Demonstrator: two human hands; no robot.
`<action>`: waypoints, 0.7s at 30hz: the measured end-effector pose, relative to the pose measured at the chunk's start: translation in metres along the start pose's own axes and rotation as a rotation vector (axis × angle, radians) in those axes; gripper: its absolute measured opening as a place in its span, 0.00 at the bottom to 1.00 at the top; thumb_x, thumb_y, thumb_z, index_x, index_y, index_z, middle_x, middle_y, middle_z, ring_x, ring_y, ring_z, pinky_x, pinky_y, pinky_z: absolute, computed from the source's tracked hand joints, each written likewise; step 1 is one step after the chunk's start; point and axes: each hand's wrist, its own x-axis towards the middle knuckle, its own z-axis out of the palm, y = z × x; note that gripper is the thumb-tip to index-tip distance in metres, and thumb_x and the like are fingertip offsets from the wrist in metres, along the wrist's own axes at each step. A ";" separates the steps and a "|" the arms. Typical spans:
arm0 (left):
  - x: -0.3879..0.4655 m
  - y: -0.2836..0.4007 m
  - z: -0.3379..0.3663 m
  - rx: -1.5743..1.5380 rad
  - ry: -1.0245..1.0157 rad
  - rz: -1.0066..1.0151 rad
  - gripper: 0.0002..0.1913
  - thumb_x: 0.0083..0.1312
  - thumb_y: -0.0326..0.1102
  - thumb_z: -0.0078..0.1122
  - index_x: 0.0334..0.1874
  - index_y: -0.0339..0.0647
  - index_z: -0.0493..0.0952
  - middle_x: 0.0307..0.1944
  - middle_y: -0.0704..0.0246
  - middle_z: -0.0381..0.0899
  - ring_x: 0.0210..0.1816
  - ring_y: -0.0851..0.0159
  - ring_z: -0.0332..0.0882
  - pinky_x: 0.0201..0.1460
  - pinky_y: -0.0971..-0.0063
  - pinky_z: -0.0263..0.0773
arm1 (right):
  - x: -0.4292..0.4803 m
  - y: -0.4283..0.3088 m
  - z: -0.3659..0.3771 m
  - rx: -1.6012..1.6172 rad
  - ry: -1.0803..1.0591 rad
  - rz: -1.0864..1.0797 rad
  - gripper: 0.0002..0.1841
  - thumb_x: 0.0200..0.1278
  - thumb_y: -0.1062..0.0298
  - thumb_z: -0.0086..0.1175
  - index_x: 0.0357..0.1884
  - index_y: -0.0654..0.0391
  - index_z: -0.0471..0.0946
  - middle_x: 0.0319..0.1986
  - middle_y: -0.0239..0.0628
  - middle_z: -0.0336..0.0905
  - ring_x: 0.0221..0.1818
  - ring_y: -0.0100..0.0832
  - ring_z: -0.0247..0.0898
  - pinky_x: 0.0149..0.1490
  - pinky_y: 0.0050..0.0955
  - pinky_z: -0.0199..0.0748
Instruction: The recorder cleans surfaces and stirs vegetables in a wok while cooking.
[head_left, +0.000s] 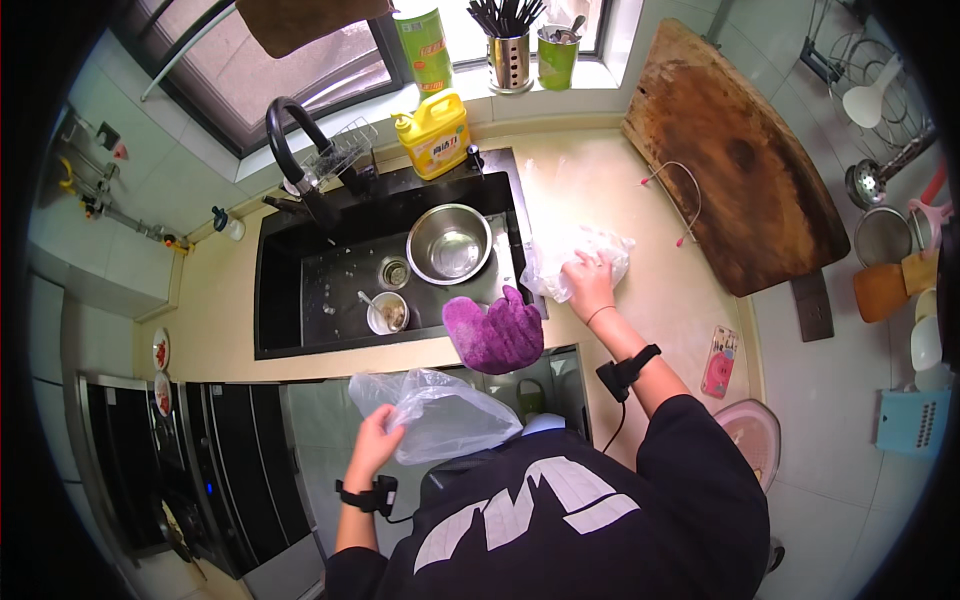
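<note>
My left hand grips the edge of a thin clear plastic bag, which hangs in front of the counter. On the counter right of the sink, my right hand rests its fingers on a crumpled white translucent plastic bag; whether they grip it is unclear. A purple fluffy cloth lies over the sink's front rim between my hands. Inside the black sink are a stainless steel bowl and a small white cup with a spoon and some food residue.
Behind the sink stand a black faucet and a yellow detergent jug. A large wooden cutting board leans at the right wall, with a thin wire loop before it. A phone in a pink case lies near my right forearm.
</note>
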 end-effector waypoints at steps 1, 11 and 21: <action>-0.001 0.020 -0.010 -0.030 -0.027 -0.001 0.08 0.55 0.25 0.55 0.37 0.34 0.74 0.29 0.74 0.74 0.34 0.77 0.69 0.39 0.81 0.67 | 0.006 0.001 -0.009 0.011 -0.003 -0.007 0.10 0.47 0.74 0.52 0.35 0.53 0.74 0.30 0.38 0.78 0.51 0.44 0.71 0.62 0.50 0.53; 0.060 0.166 -0.023 -0.202 -0.152 0.227 0.11 0.65 0.37 0.54 0.40 0.35 0.74 0.34 0.77 0.72 0.37 0.79 0.66 0.41 0.84 0.64 | 0.050 0.033 -0.086 0.834 0.295 0.417 0.01 0.61 0.76 0.47 0.34 0.62 0.70 0.31 0.42 0.77 0.34 0.30 0.76 0.41 0.24 0.71; 0.141 0.153 0.023 -0.148 -0.259 0.157 0.13 0.66 0.41 0.53 0.41 0.37 0.77 0.33 0.77 0.77 0.35 0.79 0.70 0.40 0.84 0.65 | 0.085 0.025 -0.163 0.877 0.358 0.201 0.03 0.60 0.78 0.52 0.33 0.61 0.69 0.28 0.31 0.75 0.34 0.22 0.74 0.41 0.21 0.73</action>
